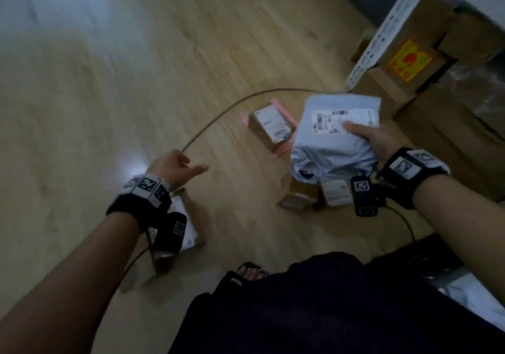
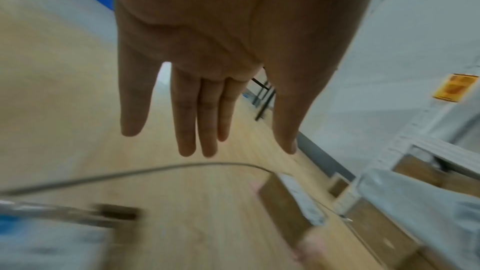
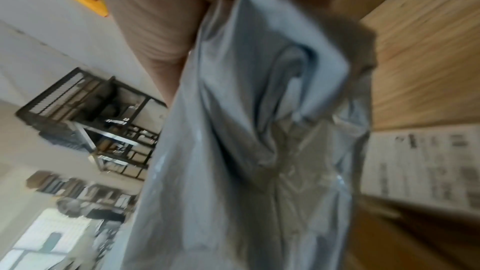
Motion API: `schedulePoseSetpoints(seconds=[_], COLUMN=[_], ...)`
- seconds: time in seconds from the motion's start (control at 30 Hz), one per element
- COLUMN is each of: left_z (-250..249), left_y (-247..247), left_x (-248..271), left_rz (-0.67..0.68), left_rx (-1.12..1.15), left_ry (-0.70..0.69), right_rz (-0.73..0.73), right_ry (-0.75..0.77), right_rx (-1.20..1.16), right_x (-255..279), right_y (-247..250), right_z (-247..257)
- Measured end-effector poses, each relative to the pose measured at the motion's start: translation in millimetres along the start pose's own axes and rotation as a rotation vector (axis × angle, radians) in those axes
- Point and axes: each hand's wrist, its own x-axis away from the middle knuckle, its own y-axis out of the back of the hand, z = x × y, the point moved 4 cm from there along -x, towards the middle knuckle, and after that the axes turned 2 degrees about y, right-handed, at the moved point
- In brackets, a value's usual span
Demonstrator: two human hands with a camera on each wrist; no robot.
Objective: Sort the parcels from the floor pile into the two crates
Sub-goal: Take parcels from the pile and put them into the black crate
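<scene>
Fingers of the right hand (image 1: 378, 138) grip a grey mailing bag (image 1: 337, 135) (label up) above the floor (image 1: 136, 80); left hand (image 1: 177, 166) hangs empty, fingers straight. Small box (image 1: 270, 127) lies just beyond.

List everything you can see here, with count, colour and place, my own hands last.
poly mailer: one, grey-blue, white label, held above the floor pile
small box: one, brown, labelled, on pink sheet on floor
floor boxes: at least two more, brown, under the mailer and by the left wrist
large cartons: several, brown, right, by the white rack
cable: one, grey, across floor
left hand: empty, fingers straight
right hand: grip on mailer
</scene>
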Motion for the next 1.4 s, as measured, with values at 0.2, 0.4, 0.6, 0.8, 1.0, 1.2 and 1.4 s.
schedulePoseSetpoints(seconds=[0.2, 0.4, 0.6, 0.8, 1.0, 1.2, 1.4], left_z=[132, 141, 60, -68, -147, -181, -234], left_y=[0, -68, -96, -151, -235, -301, -243], left_x=[60, 56, -4, -41, -13, 27, 56], left_rz=[0.042, 0.181, 0.256, 0.431, 0.526, 0.628, 0.422], left_rx=[-0.111, -0.259, -0.357, -0.559, -0.715, -0.775, -0.684], left_ry=[0.239, 0.273, 0.046, -0.211, -0.409, -0.593, -0.694], right_rz=[0.094, 0.111, -0.027, -0.161, -0.338, -0.397, -0.453], right_ry=[0.05, 0.058, 0.046, 0.005, 0.032, 0.081, 0.169], right_rx=[0.071, 0.126, 0.029, -0.096, -0.106, -0.157, -0.22], right_x=[5, 3, -11, -27, -17, 24, 98], right_y=[-74, -90, -40, 32, 100, 148, 181], right_z=[1, -3, -3, -14, -16, -8, 17])
